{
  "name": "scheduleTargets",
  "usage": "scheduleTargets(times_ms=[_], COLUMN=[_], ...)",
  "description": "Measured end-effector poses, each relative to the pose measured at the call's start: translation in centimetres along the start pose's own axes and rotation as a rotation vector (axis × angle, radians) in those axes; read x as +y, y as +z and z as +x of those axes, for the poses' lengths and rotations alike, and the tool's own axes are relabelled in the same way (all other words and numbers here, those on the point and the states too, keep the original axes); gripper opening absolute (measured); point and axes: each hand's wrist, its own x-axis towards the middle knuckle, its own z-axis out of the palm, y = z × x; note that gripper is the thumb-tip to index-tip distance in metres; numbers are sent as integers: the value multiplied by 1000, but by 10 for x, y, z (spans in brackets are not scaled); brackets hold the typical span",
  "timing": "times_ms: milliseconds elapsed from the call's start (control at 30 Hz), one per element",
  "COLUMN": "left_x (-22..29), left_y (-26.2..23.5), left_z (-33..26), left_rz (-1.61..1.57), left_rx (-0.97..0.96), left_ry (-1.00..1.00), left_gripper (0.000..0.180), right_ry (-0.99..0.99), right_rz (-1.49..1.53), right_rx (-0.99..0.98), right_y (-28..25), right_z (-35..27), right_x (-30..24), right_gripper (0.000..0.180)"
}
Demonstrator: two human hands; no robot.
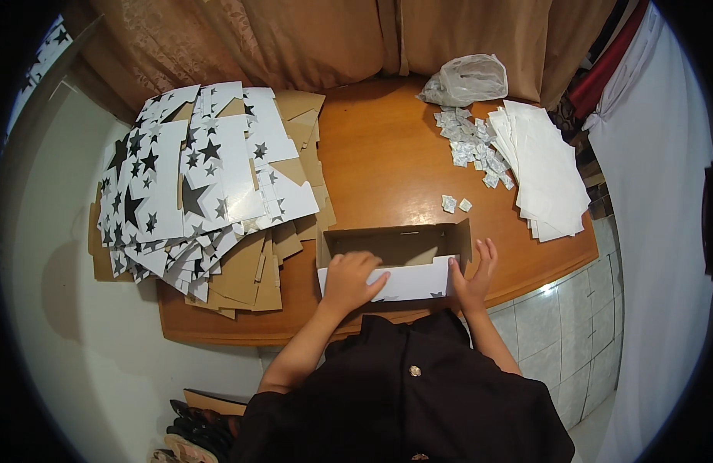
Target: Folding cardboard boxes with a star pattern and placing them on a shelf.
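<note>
The open carton at the near edge of the bench looks light, stiff-walled, best held at the corners; left hand curls on its front, grip unclear, right hand spreads wide

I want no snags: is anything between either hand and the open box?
Nothing visible: the left hand is at the front edge of the box, the right hand at its right end.

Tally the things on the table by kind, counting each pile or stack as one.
Open box: 1
Pile of flat star-printed cardboard: 1
Clear plastic bag: 1
Pile of small packets: 1
Small packets lying apart: 2
Stack of white sheets: 1
Total: 7
</note>
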Motion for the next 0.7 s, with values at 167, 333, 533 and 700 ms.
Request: scheduleTargets(times_ms=[167,333,533,700], left_x=[-40,-23,4,1], left_y=[-18,-8,34,33], left_z=[-9,-22,-15,-6], left_rz=[-24,206,93,46], left_rx=[318,315,0,-114], left_ry=[-91,-69,-13,-201], left_gripper=[28,34,55,82], right_ry=[166,218,-354,-461], right_rz=[164,270,-26,-73], right_rx=[-121,-5,-171,-339], right_y=[0,10,3,-1], right_z=[2,-12,-10,-2], right_x=[10,8,14,18], right_gripper=[60,58,51,44])
